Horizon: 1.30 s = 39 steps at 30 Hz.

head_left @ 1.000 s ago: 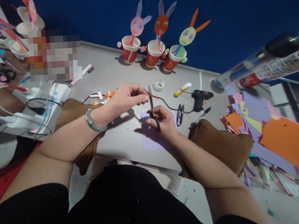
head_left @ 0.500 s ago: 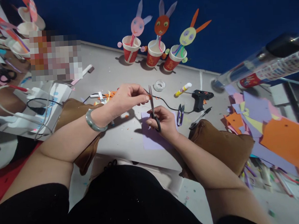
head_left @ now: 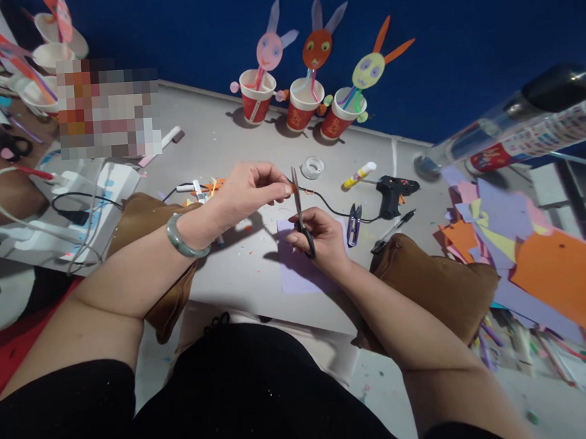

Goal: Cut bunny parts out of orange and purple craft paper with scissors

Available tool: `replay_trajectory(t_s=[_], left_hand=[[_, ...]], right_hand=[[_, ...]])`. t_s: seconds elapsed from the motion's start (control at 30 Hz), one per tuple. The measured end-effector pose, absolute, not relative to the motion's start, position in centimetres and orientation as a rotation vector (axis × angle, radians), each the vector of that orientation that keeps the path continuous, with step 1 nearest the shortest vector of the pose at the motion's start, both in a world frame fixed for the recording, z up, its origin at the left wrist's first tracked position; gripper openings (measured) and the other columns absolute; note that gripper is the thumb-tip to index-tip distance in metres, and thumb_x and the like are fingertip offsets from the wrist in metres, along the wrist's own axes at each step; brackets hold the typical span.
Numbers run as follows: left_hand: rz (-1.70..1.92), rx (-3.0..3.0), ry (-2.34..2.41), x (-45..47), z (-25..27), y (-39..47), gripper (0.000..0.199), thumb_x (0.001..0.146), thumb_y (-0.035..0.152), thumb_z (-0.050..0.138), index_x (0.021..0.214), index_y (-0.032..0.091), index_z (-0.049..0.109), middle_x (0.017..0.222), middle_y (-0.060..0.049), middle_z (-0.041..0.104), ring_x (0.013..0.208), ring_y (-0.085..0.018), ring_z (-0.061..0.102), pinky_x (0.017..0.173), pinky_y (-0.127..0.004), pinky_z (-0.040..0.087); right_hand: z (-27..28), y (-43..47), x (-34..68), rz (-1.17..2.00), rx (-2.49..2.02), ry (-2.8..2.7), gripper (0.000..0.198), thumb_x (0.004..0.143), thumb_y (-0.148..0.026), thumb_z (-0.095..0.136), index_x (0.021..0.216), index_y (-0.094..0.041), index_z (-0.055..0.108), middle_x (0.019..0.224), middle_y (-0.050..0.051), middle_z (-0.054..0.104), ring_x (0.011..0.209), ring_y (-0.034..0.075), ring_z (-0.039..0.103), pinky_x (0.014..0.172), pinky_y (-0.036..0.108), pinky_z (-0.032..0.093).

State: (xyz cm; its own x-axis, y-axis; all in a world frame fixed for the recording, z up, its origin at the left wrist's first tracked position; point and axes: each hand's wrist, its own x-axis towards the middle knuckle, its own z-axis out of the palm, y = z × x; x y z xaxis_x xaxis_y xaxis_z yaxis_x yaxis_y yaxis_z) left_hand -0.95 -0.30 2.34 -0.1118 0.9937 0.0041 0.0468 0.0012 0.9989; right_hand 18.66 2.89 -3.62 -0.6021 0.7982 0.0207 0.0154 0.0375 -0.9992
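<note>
My right hand [head_left: 321, 236] is closed on the black handles of a pair of scissors [head_left: 298, 202], whose blades point up and away from me. My left hand [head_left: 254, 192] pinches a small orange piece [head_left: 292, 189], probably paper, right beside the blades; most of it is hidden by the fingertips. A sheet of light purple paper [head_left: 303, 272] lies on the table below my right hand. Past the hands sits a roll of clear tape [head_left: 312, 168]. Purple thread snips [head_left: 354, 225] lie to the right of my right hand.
Three paper cups with rabbit faces [head_left: 304, 105] stand along the blue wall. At right are a glue stick [head_left: 360, 175], a black glue gun [head_left: 395, 195], a pen [head_left: 393, 230] and coloured paper sheets [head_left: 564, 269]. A power strip [head_left: 93, 205] is at left, near another person's arm [head_left: 7, 180].
Almost nothing differs. The left hand has shifted very slightly, and the scissors stay in the right hand beside the orange piece.
</note>
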Motion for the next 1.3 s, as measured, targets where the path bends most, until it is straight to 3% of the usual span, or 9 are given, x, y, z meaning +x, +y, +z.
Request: replay_trajectory(t_s=[0.23,0.4,0.63,1.3], left_hand=[[1.256,1.169,1.294,-0.86,2.11,-0.23,0.029,0.092,0.035,0.067,0.072,0.014,0.068,0.072,-0.004,0.07,0.064,-0.01,0.061,0.064,-0.023,0.049],[1.202,1.216,1.302,-0.96,1.8,-0.22,0.017,0.079,0.029,0.079,0.077,0.014,0.072,0.068,-0.003,0.069,0.065,-0.011,0.061,0.063,-0.023,0.048],[1.203,1.222,1.33,-0.96,1.86,-0.23,0.01,0.078,0.023,0.073,0.074,0.014,0.071,0.066,-0.003,0.068,0.065,-0.011,0.061,0.063,-0.024,0.048],[1.179,1.242,1.345,-1.01,2.25,-0.31,0.008,0.077,0.019,0.07,0.072,0.014,0.068,0.065,-0.001,0.065,0.064,-0.011,0.06,0.063,-0.024,0.046]], right_hand=[[-3.55,2.92,18.7,1.627,-0.844,-1.698,0.055,0.062,-0.062,0.091,0.087,-0.023,0.06,0.054,-0.008,0.06,0.041,0.009,0.049,0.042,0.024,0.038],[-3.72,2.94,18.73,1.636,-0.839,-1.692,0.054,0.063,-0.06,0.092,0.086,-0.023,0.06,0.056,-0.007,0.062,0.042,0.009,0.05,0.042,0.023,0.039],[-3.82,2.93,18.71,1.653,-0.822,-1.692,0.052,0.061,-0.053,0.095,0.086,-0.023,0.061,0.054,-0.009,0.06,0.042,0.009,0.049,0.044,0.023,0.039],[-4.1,3.04,18.72,1.623,-0.78,-1.722,0.052,0.063,-0.055,0.094,0.087,-0.022,0.061,0.054,-0.009,0.056,0.043,0.008,0.048,0.042,0.021,0.035]])
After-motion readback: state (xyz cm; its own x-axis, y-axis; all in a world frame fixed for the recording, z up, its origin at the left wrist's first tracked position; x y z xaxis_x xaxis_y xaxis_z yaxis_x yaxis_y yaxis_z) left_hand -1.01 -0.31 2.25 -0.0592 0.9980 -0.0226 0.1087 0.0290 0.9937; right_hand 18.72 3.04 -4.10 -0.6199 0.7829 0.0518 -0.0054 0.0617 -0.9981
